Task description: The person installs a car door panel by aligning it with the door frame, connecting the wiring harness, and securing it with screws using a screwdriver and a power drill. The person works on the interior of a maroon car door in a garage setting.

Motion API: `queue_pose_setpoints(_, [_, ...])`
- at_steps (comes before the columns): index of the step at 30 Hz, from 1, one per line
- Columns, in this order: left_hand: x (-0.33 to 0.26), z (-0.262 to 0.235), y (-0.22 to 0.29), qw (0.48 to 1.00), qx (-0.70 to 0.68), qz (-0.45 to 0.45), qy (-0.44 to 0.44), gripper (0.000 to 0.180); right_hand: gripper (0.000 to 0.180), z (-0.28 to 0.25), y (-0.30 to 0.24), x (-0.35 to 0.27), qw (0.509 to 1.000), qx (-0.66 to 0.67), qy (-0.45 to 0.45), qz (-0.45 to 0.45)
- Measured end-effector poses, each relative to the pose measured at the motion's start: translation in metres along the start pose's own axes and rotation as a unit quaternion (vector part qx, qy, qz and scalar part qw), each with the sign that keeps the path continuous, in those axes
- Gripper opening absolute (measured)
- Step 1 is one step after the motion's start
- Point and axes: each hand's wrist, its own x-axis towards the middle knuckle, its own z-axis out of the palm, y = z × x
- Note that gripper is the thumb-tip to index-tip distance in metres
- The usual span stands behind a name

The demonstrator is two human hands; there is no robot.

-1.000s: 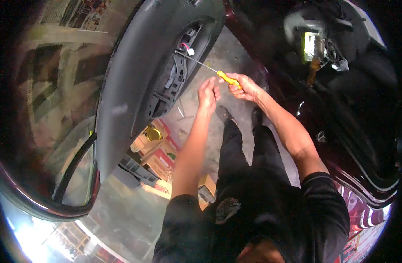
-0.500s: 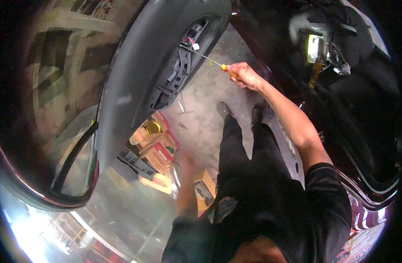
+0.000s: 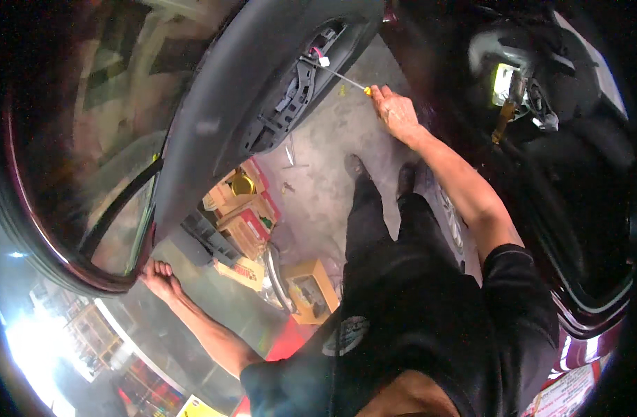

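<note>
gripping a screwdriver (image 3: 349, 80) by its yellow handle (image 3: 368, 90), my right hand (image 3: 395, 112) is closed and reaches out well away from the wearer's body. from my remote seat i see the thin shaft run up and left into the recess (image 3: 291, 101) of the dark door panel (image 3: 211, 115), with a white connector (image 3: 324, 62) on a pink wire just beside it; i cannot tell what the tip touches. my left hand (image 3: 160, 278) is at the lower corner of the door's window frame (image 3: 106, 276), fingers curled in; i cannot tell whether it grips the edge or only rests against it. below the door i have cardboard boxes (image 3: 245, 233) on the floor, one bearing a round gold piece (image 3: 242, 184). over on the right, a lit lamp (image 3: 505, 83) sits inside the dark car.
</note>
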Motion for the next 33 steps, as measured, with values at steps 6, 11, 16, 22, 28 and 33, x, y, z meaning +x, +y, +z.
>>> queue_pose_setpoints(6, [-0.005,0.003,0.001,0.998,0.055,0.036,0.006,0.036,0.035,-0.018,0.017,0.026,0.651,0.625,-0.297,0.311])
queue_pose_setpoints(11, [0.017,-0.016,0.001,0.996,0.089,-0.004,-0.006,0.03,0.038,0.006,0.018,0.017,0.905,0.354,-0.153,0.177])
queue_pose_setpoints(16, [0.008,-0.004,0.009,0.99,0.139,-0.003,0.012,0.016,0.038,0.008,0.0,0.006,0.997,0.057,-0.037,0.02])
queue_pose_setpoints(22, [0.018,-0.013,-0.002,0.989,0.136,0.005,0.057,0.012,0.038,-0.016,0.035,0.038,0.665,0.604,-0.325,0.295])
queue_pose_setpoints(28, [0.013,0.002,0.0,0.988,0.151,0.018,0.032,0.011,0.04,-0.006,0.02,0.018,0.982,0.161,-0.098,0.031])
queue_pose_setpoints(33, [0.013,0.003,0.002,0.986,0.163,0.024,0.029,0.01,0.036,-0.001,0.013,0.019,0.984,0.139,-0.106,0.035])
